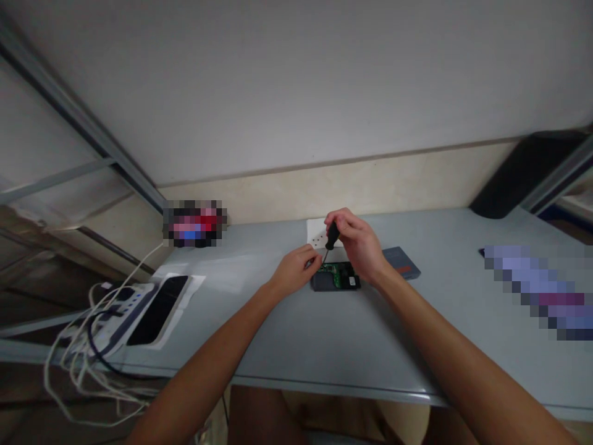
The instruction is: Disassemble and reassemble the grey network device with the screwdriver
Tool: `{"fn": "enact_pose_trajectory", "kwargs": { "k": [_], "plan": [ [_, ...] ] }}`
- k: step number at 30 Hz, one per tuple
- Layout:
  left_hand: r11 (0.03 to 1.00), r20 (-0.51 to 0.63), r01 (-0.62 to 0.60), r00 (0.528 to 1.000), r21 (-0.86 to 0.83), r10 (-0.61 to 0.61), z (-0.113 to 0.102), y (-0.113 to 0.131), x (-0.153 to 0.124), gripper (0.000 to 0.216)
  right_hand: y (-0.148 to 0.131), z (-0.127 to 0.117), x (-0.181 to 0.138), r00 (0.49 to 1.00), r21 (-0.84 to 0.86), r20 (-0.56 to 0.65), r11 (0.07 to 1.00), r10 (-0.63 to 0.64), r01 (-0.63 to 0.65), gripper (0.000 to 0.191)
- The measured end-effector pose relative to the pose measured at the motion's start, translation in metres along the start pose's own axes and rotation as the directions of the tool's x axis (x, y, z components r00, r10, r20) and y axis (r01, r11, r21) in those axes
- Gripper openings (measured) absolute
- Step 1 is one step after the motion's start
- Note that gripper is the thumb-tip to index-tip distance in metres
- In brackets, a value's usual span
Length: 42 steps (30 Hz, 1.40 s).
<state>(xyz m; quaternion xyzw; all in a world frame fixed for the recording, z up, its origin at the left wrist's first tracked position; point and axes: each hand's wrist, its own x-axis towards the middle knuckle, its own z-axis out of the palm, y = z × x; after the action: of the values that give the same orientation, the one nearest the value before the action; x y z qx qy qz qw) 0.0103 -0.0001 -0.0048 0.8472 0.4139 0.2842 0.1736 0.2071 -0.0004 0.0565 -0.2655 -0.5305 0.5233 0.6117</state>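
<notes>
A small dark device with an exposed green circuit board (335, 276) lies flat on the desk, between my hands. My right hand (359, 240) grips the black handle of a screwdriver (332, 237) from above. The thin shaft slants down to the left, its tip near the board's upper left edge. My left hand (296, 269) rests beside the device's left end, fingers pinched close to the screwdriver tip; what they hold is hidden. Behind the device is a white sheet (315, 230) with several small dark specks on it. A flat grey piece with an orange patch (402, 262) lies partly behind my right wrist.
The grey desk (333, 346) runs back to a wall. At left are a phone (160, 309) on white paper and a power strip (134, 318) with tangled cables (78, 377). A black cylindrical object (514, 176) stands back right. Blurred-out items lie left and right.
</notes>
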Motion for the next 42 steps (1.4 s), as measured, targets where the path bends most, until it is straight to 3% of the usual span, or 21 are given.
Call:
{"fn": "enact_pose_trajectory", "kwargs": {
  "k": [6,13,26,33,42],
  "plan": [
    [1.000,0.016,0.012,1.000,0.024,-0.012,-0.001,0.002,0.000,0.036,0.005,-0.002,0.001,1.000,0.192,-0.004,0.981,-0.016,0.017,0.037],
    [1.000,0.008,0.015,1.000,0.019,-0.015,-0.002,0.004,-0.001,0.035,0.001,0.016,-0.007,0.999,0.299,-0.026,0.954,0.028,-0.019,0.036],
    [0.998,0.012,0.050,0.999,0.032,-0.050,0.000,0.003,0.001,0.036,0.010,0.012,-0.003,1.000,0.153,0.007,0.988,0.026,-0.027,0.046],
    [0.998,-0.003,0.057,0.998,0.008,-0.057,0.000,0.004,0.000,0.036,0.006,0.018,-0.005,0.999,0.288,-0.024,0.957,0.039,-0.030,0.045],
    [0.999,0.004,0.048,0.999,-0.001,-0.048,0.000,0.002,0.000,0.037,0.004,0.011,-0.002,0.998,0.267,-0.008,0.962,0.057,-0.053,0.041]
  ]
}}
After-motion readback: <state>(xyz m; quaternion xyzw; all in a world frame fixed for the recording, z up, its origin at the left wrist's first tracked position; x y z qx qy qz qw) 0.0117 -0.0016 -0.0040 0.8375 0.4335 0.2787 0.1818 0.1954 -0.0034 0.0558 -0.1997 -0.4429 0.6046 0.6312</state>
